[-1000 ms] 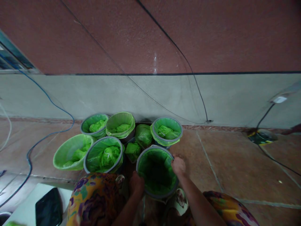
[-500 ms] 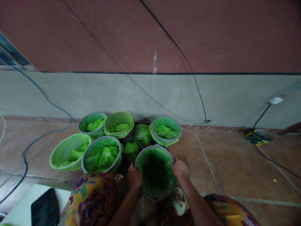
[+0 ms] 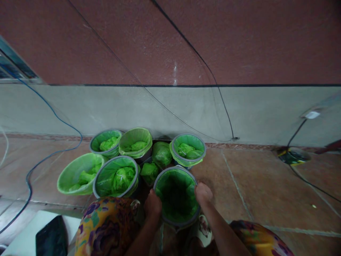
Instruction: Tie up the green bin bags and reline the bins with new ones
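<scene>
A round bin point(image 3: 178, 224) with a grey rim stands on the floor between my knees. Its inside is covered by a green bin liner point(image 3: 177, 209), and the bottom is dark. At the bin's left side, my left hand point(image 3: 153, 205) is closed against the rim. My right hand point(image 3: 203, 193) grips the rim on the opposite side, fingers curled over the outside. Parts of the fingers are hidden, so how much liner they pinch is unclear. Right behind stands another lined bin point(image 3: 201, 156) with a bunched green bag in it.
Several more green-lined bins point(image 3: 96, 181) cluster to the left, with green bundles point(image 3: 161, 154) between them. A black phone or tablet point(image 3: 52, 236) lies on a white surface at lower left. A blue cable point(image 3: 53, 153) crosses the floor. Farther right lies a cable point(image 3: 289, 155); a wall point(image 3: 186, 106) runs behind.
Both hands stay on the bin's rim, with only slight shifts in grip. The whole view has moved down a little in the frame.
</scene>
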`<state>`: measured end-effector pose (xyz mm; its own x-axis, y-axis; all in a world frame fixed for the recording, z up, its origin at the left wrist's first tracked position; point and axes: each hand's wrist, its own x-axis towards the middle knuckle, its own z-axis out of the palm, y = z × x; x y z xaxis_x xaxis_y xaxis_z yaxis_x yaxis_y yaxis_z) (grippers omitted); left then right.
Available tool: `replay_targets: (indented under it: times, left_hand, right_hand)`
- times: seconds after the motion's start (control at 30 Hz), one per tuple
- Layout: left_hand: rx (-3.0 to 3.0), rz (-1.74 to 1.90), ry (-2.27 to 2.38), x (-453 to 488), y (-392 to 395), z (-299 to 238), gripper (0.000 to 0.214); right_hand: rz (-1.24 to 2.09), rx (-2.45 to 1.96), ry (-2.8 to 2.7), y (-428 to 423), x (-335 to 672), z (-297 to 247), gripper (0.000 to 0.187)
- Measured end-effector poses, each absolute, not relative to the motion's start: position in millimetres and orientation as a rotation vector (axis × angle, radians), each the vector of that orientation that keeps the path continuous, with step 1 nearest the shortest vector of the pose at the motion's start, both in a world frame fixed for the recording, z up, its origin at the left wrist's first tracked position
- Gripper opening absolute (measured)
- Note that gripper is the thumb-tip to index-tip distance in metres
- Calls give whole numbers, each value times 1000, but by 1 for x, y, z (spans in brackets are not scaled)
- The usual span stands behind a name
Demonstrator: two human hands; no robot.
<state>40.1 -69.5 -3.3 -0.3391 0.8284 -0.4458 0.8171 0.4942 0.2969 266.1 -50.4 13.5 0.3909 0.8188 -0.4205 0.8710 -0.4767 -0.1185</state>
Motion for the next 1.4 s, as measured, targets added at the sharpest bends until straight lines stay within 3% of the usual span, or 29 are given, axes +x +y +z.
replay_targets:
  times: [0.87,1.3,1.4]
  left_hand:
    - [1566,56,2250,39,-70,-2,23]
    - [1509,146,2195,33,-72,-11,32]
    - [1403,248,2267,32,-76,-15,45]
  right_hand:
    - [-691,2463,1578,-52,269,8,38]
    - [-673,2470,1664,-55,274,-11,35]
    - [-670,2549,1662,-53,278,-16,47]
